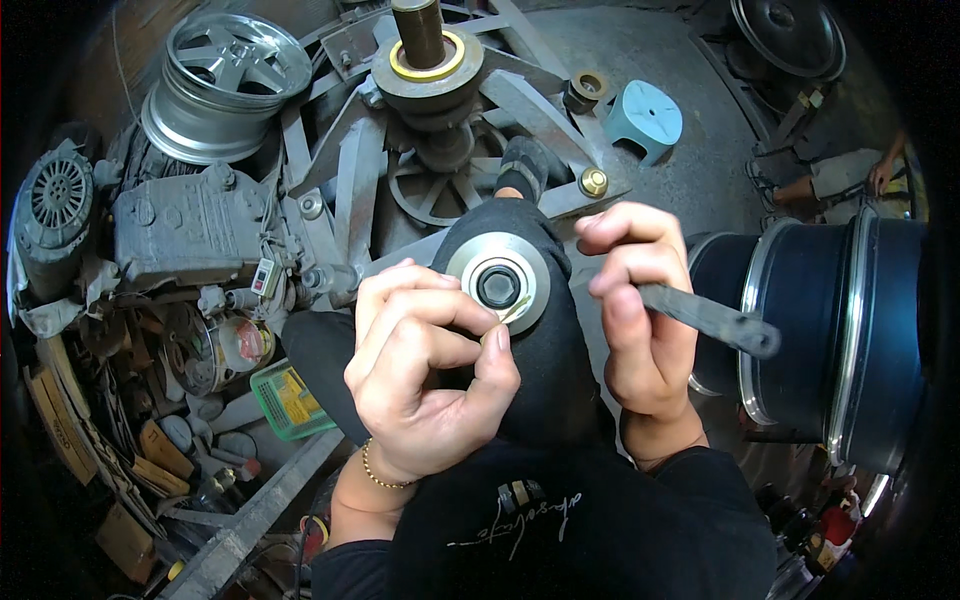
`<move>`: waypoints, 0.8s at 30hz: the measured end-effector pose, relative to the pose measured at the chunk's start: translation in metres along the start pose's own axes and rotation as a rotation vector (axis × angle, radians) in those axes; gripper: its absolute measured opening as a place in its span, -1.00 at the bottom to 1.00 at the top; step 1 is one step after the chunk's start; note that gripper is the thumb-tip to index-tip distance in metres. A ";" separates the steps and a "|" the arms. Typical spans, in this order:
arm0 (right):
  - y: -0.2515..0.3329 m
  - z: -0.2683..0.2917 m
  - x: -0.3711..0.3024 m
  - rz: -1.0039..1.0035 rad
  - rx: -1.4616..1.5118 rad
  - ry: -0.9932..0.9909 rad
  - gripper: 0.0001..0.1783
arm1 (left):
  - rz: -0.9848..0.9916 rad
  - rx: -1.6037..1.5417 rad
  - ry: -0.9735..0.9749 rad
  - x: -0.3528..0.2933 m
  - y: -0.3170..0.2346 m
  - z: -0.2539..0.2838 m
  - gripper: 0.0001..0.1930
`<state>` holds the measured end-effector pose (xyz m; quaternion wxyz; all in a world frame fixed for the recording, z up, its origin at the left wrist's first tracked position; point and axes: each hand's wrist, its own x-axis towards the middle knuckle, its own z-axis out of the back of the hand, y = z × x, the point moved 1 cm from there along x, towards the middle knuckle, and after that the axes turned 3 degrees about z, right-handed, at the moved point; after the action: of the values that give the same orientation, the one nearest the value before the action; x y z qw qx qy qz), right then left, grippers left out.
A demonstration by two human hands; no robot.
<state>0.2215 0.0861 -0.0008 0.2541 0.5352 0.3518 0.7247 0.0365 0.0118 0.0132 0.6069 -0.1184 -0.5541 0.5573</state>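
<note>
One round metal disc (pixel 498 285) lies on the person's leg (pixel 556 375), the nearer left hand (pixel 430 370) at its lower-left edge pinching a thin sliver (pixel 517 308) over its face, the right hand (pixel 643 300) to its right gripping a dark bar (pixel 712 320) slanting away

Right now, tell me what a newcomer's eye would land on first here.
Likely the round metal disc at centre, over the trouser leg; the left hand pinches a thin strip at its face. The right hand, to its right, holds a dark flat bar. A shiny silver wheel sits upper left.
</note>
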 end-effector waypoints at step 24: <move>0.024 0.008 0.013 -0.238 0.148 0.357 -0.62 | 0.078 -0.267 0.037 -0.005 -0.002 0.015 -0.71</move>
<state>0.2255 0.0830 0.0272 0.2318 0.3702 0.5040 0.7451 0.0266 0.0000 0.0180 0.5737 -0.2299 -0.6071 0.4995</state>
